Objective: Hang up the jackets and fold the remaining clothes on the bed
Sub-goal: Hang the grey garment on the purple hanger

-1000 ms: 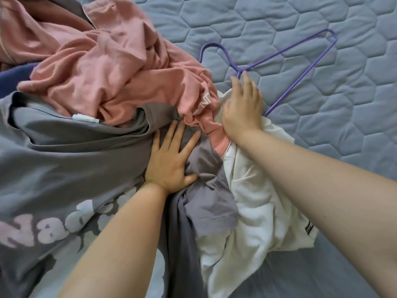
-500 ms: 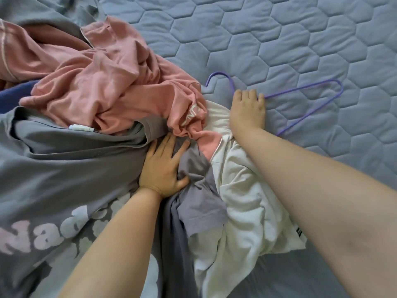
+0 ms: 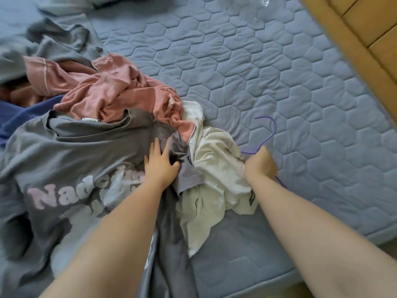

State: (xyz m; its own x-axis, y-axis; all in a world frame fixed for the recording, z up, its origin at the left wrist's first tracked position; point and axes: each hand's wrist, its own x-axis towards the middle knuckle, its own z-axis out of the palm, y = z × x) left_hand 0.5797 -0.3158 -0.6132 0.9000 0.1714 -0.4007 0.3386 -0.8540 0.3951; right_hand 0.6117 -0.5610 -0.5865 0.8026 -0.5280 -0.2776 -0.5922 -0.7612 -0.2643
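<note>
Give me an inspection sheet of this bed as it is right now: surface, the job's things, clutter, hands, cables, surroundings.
Surface: blue-grey hexagon-quilted mattress cover, clothes heaped on its left half.
Job's things: grey T-shirt with pale lettering, spread out; crumpled pink garment beyond it; crumpled white garment to its right; thin purple wire hanger beside the white garment.
Clutter: navy blue cloth at the left edge; rumpled grey cloth at the far left.
Hands: left hand lies flat on the grey T-shirt, fingers straight; right hand grips the hanger.
Cables: nothing seen.
Surroundings: light wooden furniture along the bed's far right side.
</note>
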